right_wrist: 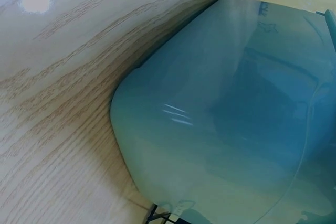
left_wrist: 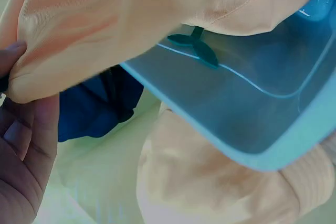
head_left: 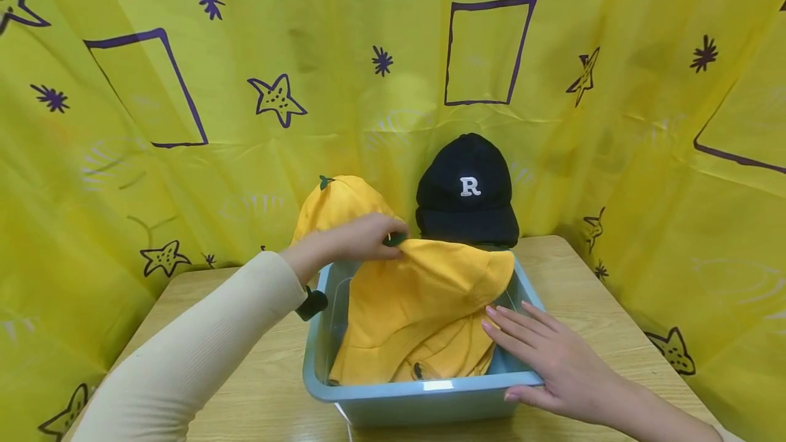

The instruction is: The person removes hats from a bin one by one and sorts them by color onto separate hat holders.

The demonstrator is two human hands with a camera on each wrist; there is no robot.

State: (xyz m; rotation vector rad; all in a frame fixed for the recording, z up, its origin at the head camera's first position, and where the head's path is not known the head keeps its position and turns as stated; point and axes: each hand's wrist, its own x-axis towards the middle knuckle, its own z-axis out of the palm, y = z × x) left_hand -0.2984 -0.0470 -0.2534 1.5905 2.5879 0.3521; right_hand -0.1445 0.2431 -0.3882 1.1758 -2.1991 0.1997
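Note:
My left hand [head_left: 368, 236] pinches the edge of a yellow cloth hat [head_left: 424, 285], which is partly lifted and spreads across a light blue plastic bin [head_left: 424, 391]. In the left wrist view the hat looks pale orange, and a green leaf tab [left_wrist: 206, 51] hangs from it over the bin's inside. More yellow cloth [head_left: 457, 353] lies folded beneath; whether it belongs to the same hat I cannot tell. My right hand [head_left: 555, 360] lies over the bin's front right corner, fingers straight and thumb by the front wall. The right wrist view shows only the bin's side [right_wrist: 210, 114] and the tabletop.
Behind the bin stands a black cap [head_left: 467, 189] with a white R. To its left is another yellow hat [head_left: 344, 200] with a green leaf on top, partly covered by my left arm. The wooden table [head_left: 258, 387] is enclosed by a patterned yellow curtain [head_left: 344, 39].

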